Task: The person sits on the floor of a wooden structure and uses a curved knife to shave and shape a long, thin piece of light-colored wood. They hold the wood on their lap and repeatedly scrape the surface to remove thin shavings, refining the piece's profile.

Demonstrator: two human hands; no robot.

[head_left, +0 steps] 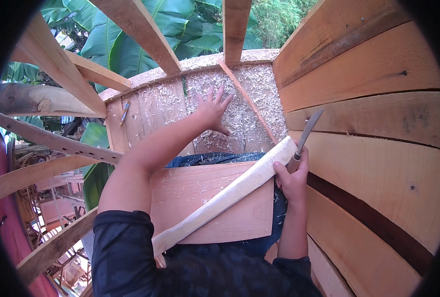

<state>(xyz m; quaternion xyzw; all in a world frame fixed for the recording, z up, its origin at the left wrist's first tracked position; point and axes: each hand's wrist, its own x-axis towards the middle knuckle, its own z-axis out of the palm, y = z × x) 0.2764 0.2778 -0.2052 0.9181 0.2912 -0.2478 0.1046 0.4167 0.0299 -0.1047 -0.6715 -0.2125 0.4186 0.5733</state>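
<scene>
My left hand (214, 110) reaches forward with its fingers spread, over or on the bench boards among pale wood shavings (239, 123); nothing is held in it. My right hand (294, 180) is closed around the wooden handle of a knife (310, 129), its curved blade pointing up and away. The same hand's thumb presses on a long, pale, slightly curved piece of wood (230, 190). That piece slants from my right hand down to near my body at the left. Beneath it a broad flat board (200, 185) rests across my lap.
A thin reddish wood strip (249, 103) lies over the shavings. On the left of the bench (145, 116) is a small pen-like item (125, 113). A plank wall (363, 119) rises close on my right. Open wooden posts (135, 34) stand ahead and left, with large leaves beyond.
</scene>
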